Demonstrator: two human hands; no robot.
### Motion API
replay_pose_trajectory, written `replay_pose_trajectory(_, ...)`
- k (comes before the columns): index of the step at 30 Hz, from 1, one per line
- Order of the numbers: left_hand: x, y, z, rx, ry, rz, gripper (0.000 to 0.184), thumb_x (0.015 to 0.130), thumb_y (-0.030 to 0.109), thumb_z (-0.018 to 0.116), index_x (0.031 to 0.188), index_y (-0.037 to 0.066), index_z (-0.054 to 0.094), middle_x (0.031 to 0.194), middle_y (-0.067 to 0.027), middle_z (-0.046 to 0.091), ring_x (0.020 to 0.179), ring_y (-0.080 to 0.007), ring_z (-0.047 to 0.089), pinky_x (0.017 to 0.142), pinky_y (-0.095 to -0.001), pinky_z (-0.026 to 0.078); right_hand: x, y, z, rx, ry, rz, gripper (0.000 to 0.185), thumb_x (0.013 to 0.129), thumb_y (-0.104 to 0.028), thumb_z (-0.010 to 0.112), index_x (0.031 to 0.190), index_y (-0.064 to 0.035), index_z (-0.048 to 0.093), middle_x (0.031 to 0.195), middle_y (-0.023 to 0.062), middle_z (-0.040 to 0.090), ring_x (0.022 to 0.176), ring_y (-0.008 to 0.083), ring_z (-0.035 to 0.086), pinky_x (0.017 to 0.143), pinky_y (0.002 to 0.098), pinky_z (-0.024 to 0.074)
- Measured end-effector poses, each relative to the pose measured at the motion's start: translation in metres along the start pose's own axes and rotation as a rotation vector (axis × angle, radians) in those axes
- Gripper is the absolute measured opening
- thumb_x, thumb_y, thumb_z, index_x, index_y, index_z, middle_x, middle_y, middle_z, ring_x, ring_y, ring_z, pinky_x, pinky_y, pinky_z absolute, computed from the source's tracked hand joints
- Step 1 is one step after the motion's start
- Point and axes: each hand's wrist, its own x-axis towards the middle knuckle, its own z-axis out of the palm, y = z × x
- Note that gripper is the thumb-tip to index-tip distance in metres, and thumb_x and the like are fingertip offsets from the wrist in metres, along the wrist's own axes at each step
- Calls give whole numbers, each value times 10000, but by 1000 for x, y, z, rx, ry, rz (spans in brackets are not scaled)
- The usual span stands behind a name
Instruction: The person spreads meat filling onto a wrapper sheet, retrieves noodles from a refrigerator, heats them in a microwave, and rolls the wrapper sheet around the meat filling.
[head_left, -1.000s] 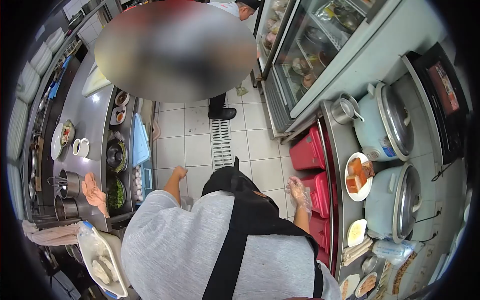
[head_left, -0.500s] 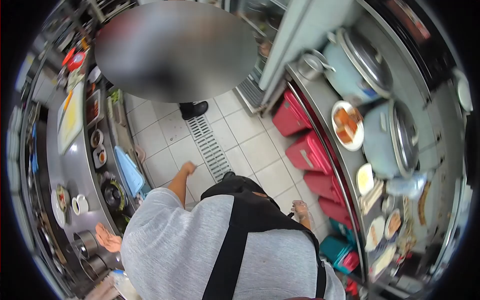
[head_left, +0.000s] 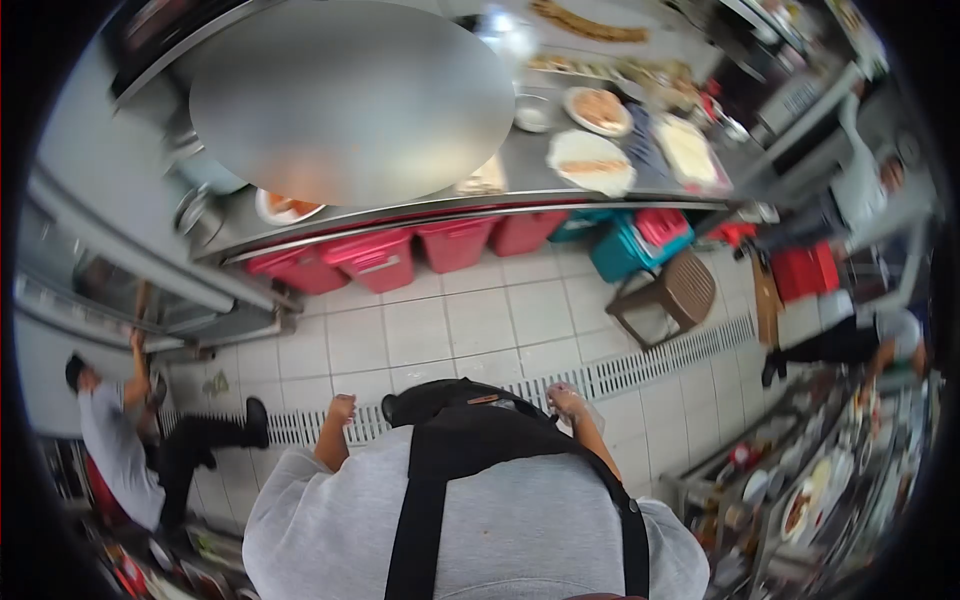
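Observation:
My left hand (head_left: 342, 408) hangs by my waist over the tiled floor, bare, with its fingers curled in and nothing seen in them. On the other side of my black apron (head_left: 465, 430), my right hand (head_left: 566, 400) wears a loose clear plastic glove. Its fingers are half bent and slightly apart, with no object visible in them. Neither hand touches the steel counter (head_left: 400, 212) ahead. On that counter lie a flat white wrap with a strip of filling (head_left: 590, 163), a plate of orange-pink food (head_left: 598, 110) and a bowl of orange pieces (head_left: 290, 207).
Red bins (head_left: 372, 262) and a teal bin (head_left: 618, 250) stand under the counter. A brown stool (head_left: 668, 300) is ahead to the right, beside the floor drain (head_left: 640, 368). One person (head_left: 125, 440) is at the left, others (head_left: 890, 335) at the right. Cluttered shelving (head_left: 790, 490) stands at right.
My view and body have turned right, so the counter with the red bins is now in front instead of at my right. Both hands remain low beside me.

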Motion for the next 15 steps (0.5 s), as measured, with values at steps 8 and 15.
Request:
replay_pose_trajectory(8,-47,176,207,347,-241,822,208,874,220,603,979,41,612,819,-72,632,678,-150,606,630,-280,496,-2,-73,-104,294,163,-159,242,857,-200,619,1037,-40,595,785,23,584,689,131,555,579,287,476)
replay_pose_trajectory(15,-73,343,299,379,-202,1095,194,885,194,600,1003,42,622,863,-94,639,741,-169,608,660,-289,485,64,-236,-212,213,303,-496,265,878,-174,608,1099,-29,599,897,48,620,760,133,578,686,297,506)
